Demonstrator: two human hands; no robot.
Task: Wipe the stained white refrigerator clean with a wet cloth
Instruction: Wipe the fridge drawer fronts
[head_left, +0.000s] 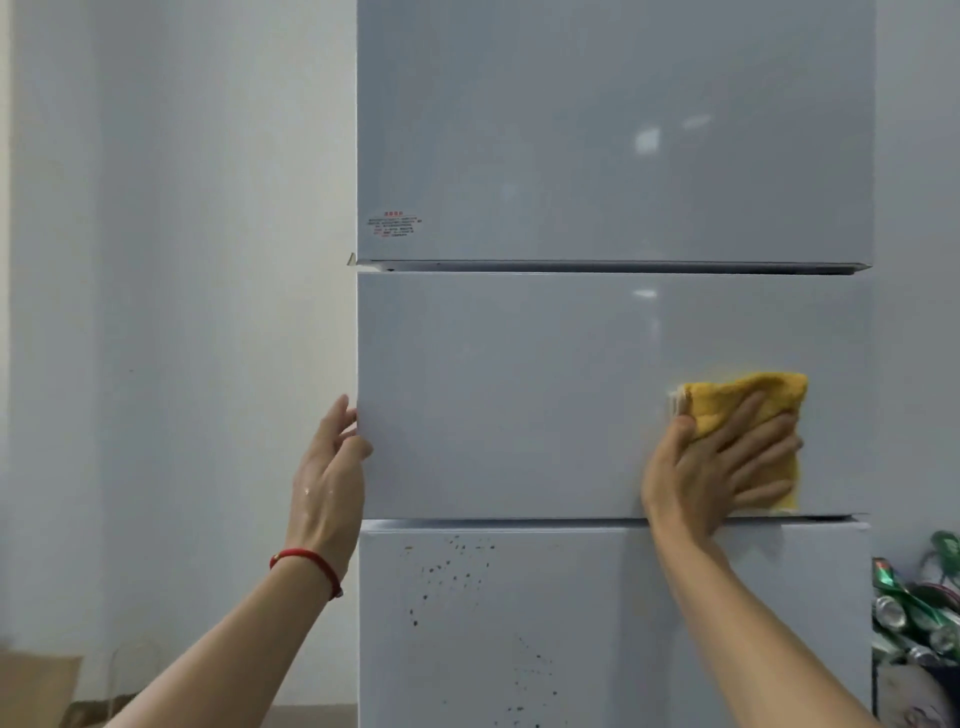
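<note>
Right hand (719, 467) presses cloth (748, 400) – refrigerator (519, 389) label illegible.

Yellow cloth (743, 410) under the right hand (711, 467), dark speckles (452, 566) on the white fridge (519, 389) below, red string (311, 564) on left wrist.

One head view faces the fridge (613, 364) front squarely, close, roughly level with its middle door.
</note>
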